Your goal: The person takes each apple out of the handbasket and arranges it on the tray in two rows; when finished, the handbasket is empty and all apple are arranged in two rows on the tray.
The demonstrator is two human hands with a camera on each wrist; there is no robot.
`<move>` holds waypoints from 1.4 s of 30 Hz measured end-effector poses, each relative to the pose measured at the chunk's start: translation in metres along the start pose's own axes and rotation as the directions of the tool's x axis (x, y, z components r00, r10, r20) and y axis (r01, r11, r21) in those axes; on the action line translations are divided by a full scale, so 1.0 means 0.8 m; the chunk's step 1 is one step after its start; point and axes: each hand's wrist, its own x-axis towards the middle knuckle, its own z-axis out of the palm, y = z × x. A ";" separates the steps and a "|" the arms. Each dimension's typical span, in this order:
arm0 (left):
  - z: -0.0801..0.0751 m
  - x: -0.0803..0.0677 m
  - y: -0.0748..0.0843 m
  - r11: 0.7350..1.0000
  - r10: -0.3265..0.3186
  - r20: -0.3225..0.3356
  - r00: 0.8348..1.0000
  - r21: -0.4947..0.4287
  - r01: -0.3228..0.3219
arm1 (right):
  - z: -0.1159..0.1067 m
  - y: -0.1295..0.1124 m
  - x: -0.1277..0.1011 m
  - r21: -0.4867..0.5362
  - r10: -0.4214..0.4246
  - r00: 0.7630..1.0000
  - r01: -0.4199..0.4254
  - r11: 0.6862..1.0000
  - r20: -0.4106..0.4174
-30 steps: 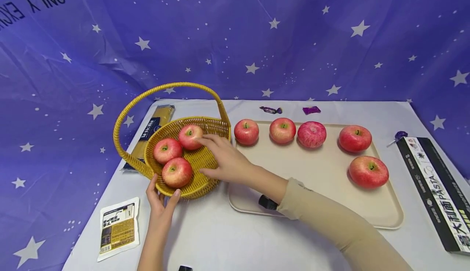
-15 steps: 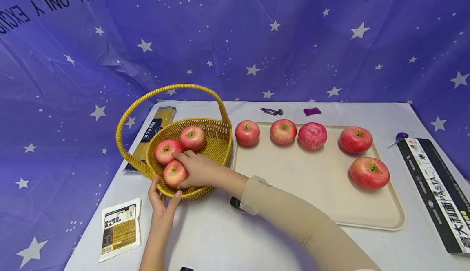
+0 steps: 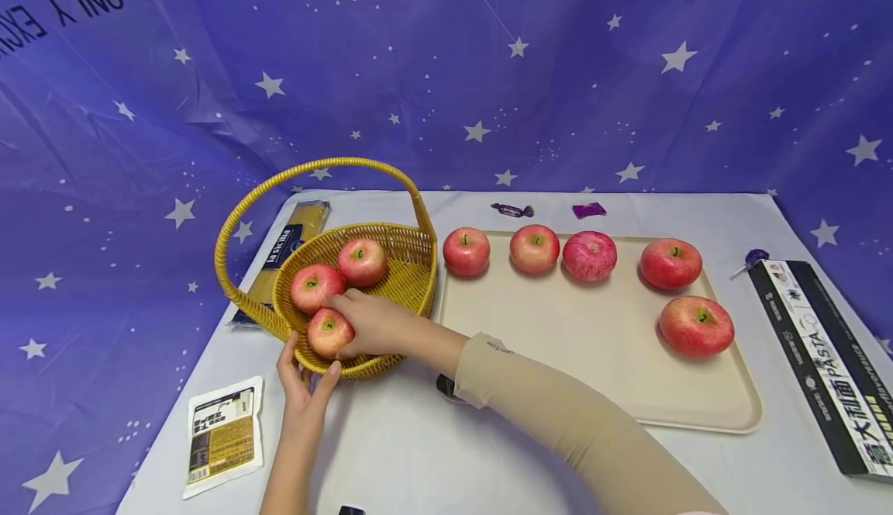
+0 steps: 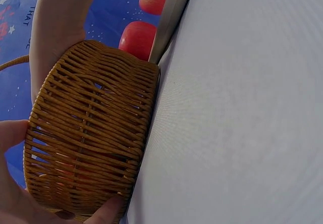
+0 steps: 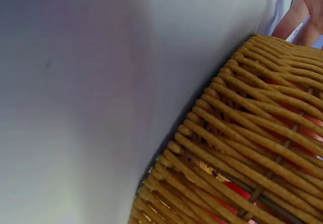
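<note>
A yellow wicker basket (image 3: pixel 398 364) with a tall arched handle stands on the left of the table, with three red apples inside. My left hand (image 3: pixel 305 395) holds the basket's near side, thumb at the rim; in the left wrist view its fingers lie against the woven wall (image 4: pixel 86 128). Inside the basket, my right hand (image 3: pixel 373 325) grips the nearest apple (image 3: pixel 329 334), fingers over its top and thumb on its near side. Behind it sit the other two apples, one at the left (image 3: pixel 317 288) and one farther back (image 3: pixel 362 261).
Right of the basket lies a beige tray (image 3: pixel 544 336) with several apples along its back and right. Two purple sweets, a lollipop (image 3: pixel 756 257) and a black pasta box (image 3: pixel 826 364) lie around it. A pasta packet (image 3: pixel 282 255) and a white-edged pouch (image 3: pixel 225 437) are at left.
My right hand has moved from beside the back apple toward the front left of the basket and taken hold of the nearest apple. My left hand keeps its place on the basket.
</note>
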 end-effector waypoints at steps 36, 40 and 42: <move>0.001 0.003 -0.002 1.000 0.021 0.005 1.000 0.011 -0.022 | -0.126 0.145 -0.273 0.357 0.307 0.852 -0.154 0.921 -0.424; 0.001 0.002 -0.002 1.000 0.013 0.001 1.000 0.008 -0.013 | -0.113 0.174 -0.312 0.349 0.396 0.835 -0.267 0.898 -0.381; 0.002 0.001 -0.002 1.000 0.013 -0.001 1.000 0.005 -0.013 | -0.106 0.186 -0.326 0.335 0.409 0.833 -0.291 0.896 -0.371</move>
